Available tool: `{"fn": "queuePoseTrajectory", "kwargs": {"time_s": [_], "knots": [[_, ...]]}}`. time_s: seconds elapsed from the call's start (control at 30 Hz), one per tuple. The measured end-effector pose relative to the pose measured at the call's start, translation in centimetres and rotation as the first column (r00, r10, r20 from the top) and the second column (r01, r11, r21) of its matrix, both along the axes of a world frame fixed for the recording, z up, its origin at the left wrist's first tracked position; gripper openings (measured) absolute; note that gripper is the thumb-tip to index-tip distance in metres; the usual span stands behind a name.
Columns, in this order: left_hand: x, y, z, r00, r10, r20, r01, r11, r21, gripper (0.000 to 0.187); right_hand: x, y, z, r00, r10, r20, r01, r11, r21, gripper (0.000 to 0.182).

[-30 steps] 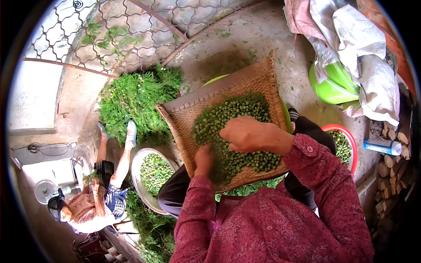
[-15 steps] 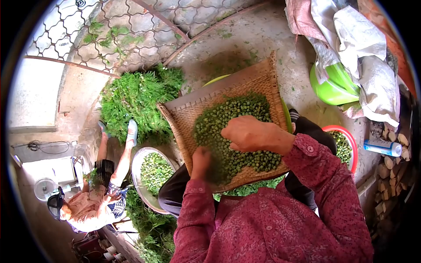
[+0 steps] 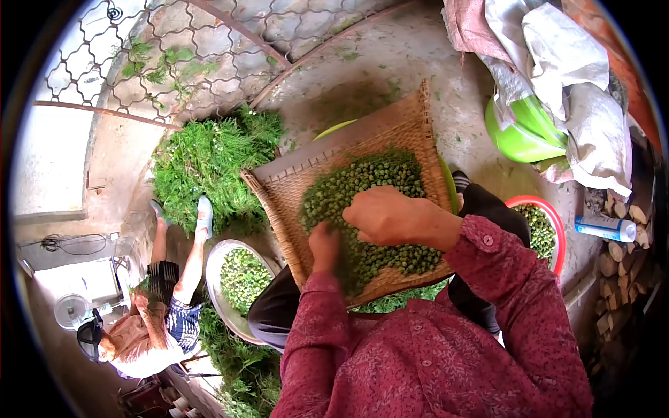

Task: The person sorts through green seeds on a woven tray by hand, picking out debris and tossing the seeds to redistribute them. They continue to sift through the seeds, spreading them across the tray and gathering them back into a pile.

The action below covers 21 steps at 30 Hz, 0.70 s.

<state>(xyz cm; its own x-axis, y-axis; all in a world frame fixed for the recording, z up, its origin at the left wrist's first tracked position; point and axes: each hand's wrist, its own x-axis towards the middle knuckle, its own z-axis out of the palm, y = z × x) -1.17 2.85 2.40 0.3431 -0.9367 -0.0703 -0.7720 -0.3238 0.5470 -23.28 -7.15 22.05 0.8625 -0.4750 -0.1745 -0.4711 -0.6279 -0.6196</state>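
Wicker tray [image 3: 284, 195] bore green buds [image 3: 380, 171] beneath my clenched right hand [image 3: 390, 217]; beside it, my left hand [image 3: 324, 245] blurred, grip unclear to me.

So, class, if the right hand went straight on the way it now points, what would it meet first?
Probably the green buds just ahead of the right hand. Its height is unclear, so it might pass over them towards the tray's left edge.

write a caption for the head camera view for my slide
Two bare hands work over small green buds on a woven tray, a basin of pickings beside it
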Motion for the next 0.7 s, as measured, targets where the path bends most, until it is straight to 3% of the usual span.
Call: {"fn": "queuePoseTrajectory", "kwargs": {"time_s": [0.23,0.33,0.37,0.43,0.53,0.63,0.7], "knots": [[0.5,-0.2,-0.1,0.998,0.056,0.007,-0.057,0.989,0.139,0.02,0.0,0.1,0.0,1.0,0.021,-0.019,-0.021,1.0,-0.022,0.018],[1.4,0.3,-0.7,0.934,0.208,-0.291,-0.159,0.97,0.183,0.017,-0.2,0.0,0.2,0.999,0.029,-0.022,-0.03,0.999,-0.03,0.018],[1.8,0.5,-0.7,0.823,0.259,-0.505,-0.156,0.959,0.237,0.013,-0.3,0.0,0.3,0.999,0.03,-0.015,-0.031,0.999,-0.033,0.017],[1.5,0.8,2.9,0.462,0.347,-0.816,-0.118,0.936,0.332,0.007,-0.4,0.0,0.2,0.999,0.034,-0.019,-0.034,0.999,-0.041,0.017],[0.4,2.6,6.4,0.286,0.271,-0.919,-0.034,0.961,0.273,0.005,-0.2,-0.1,0.0,0.999,0.037,-0.027,-0.039,0.998,-0.041,0.017],[-3.2,5.9,11.9,-0.122,0.29,-0.949,0.082,0.956,0.282,0.005,-0.2,-0.1,-0.1,0.999,0.039,-0.033,-0.041,0.998,-0.049,0.017],[-4.3,9.6,12.0,-0.11,0.404,-0.908,0.24,0.897,0.37,0.005,-0.2,-0.1,-0.2,0.999,0.042,-0.031,-0.044,0.997,-0.059,0.017]]}}
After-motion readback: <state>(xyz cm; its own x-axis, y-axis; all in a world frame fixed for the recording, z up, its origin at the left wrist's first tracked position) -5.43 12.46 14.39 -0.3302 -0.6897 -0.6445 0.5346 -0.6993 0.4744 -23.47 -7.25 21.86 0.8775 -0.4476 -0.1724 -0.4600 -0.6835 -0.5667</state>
